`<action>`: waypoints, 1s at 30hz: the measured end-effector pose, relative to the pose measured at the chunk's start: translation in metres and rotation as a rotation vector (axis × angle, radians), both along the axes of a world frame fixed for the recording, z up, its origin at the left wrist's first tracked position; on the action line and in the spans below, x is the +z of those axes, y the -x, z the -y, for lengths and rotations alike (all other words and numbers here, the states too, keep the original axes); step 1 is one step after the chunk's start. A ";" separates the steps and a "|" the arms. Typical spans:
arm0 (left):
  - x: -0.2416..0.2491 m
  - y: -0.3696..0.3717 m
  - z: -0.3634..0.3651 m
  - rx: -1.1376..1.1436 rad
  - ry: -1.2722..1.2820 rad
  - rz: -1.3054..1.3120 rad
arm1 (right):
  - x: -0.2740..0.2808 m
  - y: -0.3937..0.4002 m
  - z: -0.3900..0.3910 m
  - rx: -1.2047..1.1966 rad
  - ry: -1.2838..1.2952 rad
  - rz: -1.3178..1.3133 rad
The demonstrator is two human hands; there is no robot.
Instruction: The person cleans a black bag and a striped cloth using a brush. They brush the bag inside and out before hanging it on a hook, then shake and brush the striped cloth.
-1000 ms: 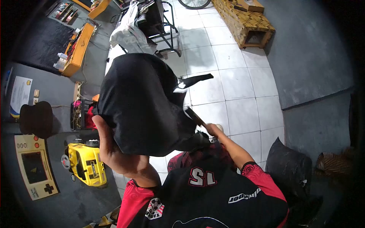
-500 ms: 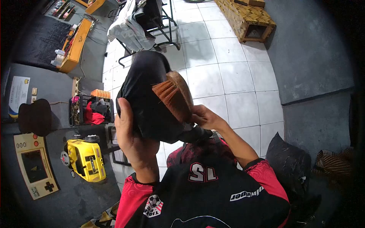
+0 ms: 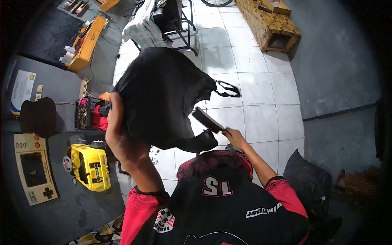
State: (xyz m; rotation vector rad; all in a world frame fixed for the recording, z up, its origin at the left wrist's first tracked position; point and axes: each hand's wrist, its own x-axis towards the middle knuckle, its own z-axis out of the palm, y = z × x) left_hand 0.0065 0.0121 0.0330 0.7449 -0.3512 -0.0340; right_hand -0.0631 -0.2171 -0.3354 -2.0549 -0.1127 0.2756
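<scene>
In the head view my left hand (image 3: pixel 130 143) grips the left edge of a black cloth item (image 3: pixel 159 96), thumb on its near face and the other fingers hidden behind it. A strap with a black buckle (image 3: pixel 228 89) sticks out from the item's right side. My right hand (image 3: pixel 234 137) is closed on the handle of a brush (image 3: pixel 208 120), just right of the cloth's lower edge. The brush is tilted, its bristles are hard to make out, and a gap separates most of it from the cloth.
At left are a yellow toy car (image 3: pixel 90 167), a game-console-shaped panel (image 3: pixel 36 169), a dark cap (image 3: pixel 38 117) and a black crate (image 3: pixel 83 114). A woven-pattern bench (image 3: pixel 267 24) stands at the upper right, a dark cushion (image 3: pixel 306 179) at the lower right.
The black cloth has opened out wider, and its buckled strap now shows. My right hand has moved right and down with the brush, away from the cloth's face. My left hand has shifted left.
</scene>
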 end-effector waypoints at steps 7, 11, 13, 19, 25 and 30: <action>0.000 0.008 0.021 -0.013 -0.289 -0.038 | 0.138 -0.085 -0.061 -0.200 -0.063 0.763; 0.003 0.012 0.012 0.353 -0.442 0.246 | 0.105 -0.097 -0.071 -0.066 -0.108 0.568; 0.007 0.006 0.012 0.757 -0.722 0.476 | 0.024 -0.096 -0.060 0.264 0.344 0.798; 0.021 -0.006 -0.001 0.175 -0.189 0.036 | -0.063 -0.013 -0.007 0.420 0.635 0.374; 0.014 -0.011 0.010 0.018 -0.356 -0.113 | 0.072 -0.032 -0.052 -0.040 0.036 0.437; 0.016 -0.005 0.013 -0.139 -0.571 -0.120 | 0.148 -0.068 -0.094 -0.306 -0.116 0.410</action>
